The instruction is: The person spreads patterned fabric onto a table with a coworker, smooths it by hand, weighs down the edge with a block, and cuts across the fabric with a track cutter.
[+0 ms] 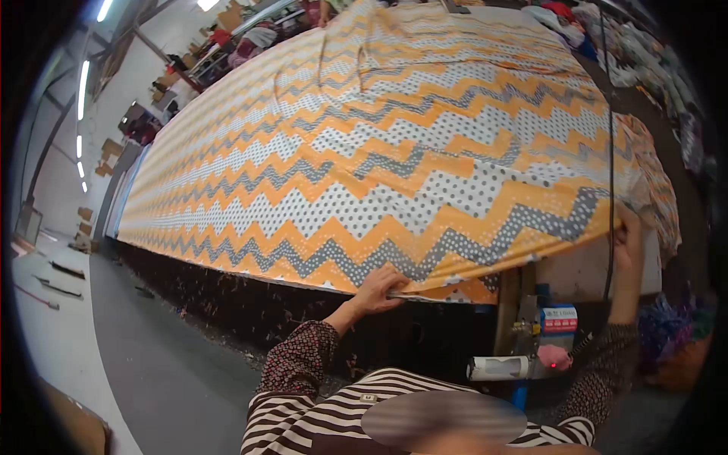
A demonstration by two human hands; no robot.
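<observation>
A wide sheet of fabric (pixel 364 205) with orange, grey and white dotted zigzags lies spread over a long table. My left hand (pixel 379 290) is closed on its near edge, thumb and fingers pinching the cloth at the table's rim. Farther right, my right hand (pixel 628 239) is closed at the fabric's corner, with the edge stretched between both hands. Some of the right fingers are hidden behind the cloth and a dark hanging cable (pixel 610 152). Wrinkles run across the far part of the sheet.
Below the table edge, right of my body, are a white cylinder (pixel 497 368), a blue and white box (pixel 559 319) and a pink object (pixel 555 356). Bunched fabric (pixel 651 174) hangs at the right. Heaped cloth lies at the back right. Another person's hand (pixel 324 19) shows at the far edge.
</observation>
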